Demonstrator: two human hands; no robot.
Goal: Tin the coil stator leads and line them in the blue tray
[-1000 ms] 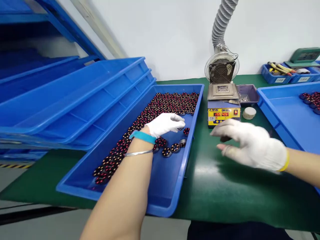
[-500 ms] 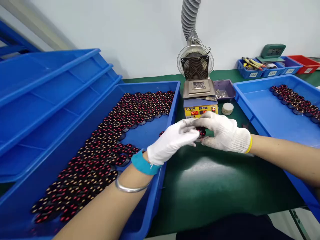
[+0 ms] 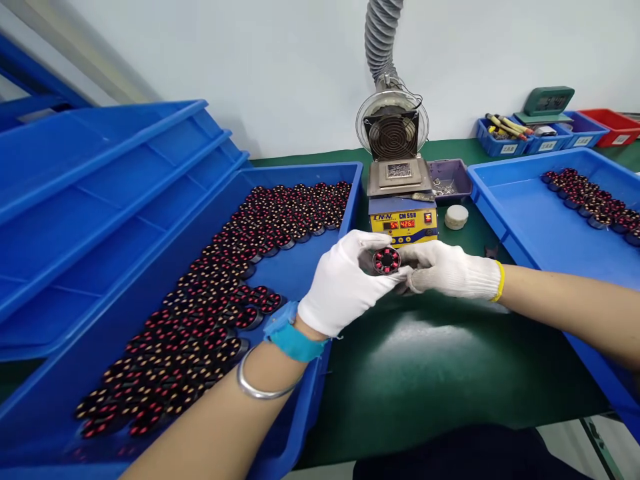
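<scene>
A round black motor stator with red coils faces me between my two hands, above the green bench and in front of the solder pot. My left hand, in a white glove, grips it from the left, thumb above and fingers below. My right hand, in a knitted glove with a yellow cuff edge, has its bent fingertips closed on the stator's right side. Many similar stators, with red or copper-coloured coils, lie in rows in the blue tray on the left.
The yellow-fronted solder pot stands under a fan and grey duct. Beside it are a purple bin and a round white tin. Another blue tray at right holds more stators. Stacked blue trays lean at left.
The stator, mostly hidden by my fingers before, now shows its coil face toward me. My left hand has turned and closed around it, while my right hand has lowered slightly.
</scene>
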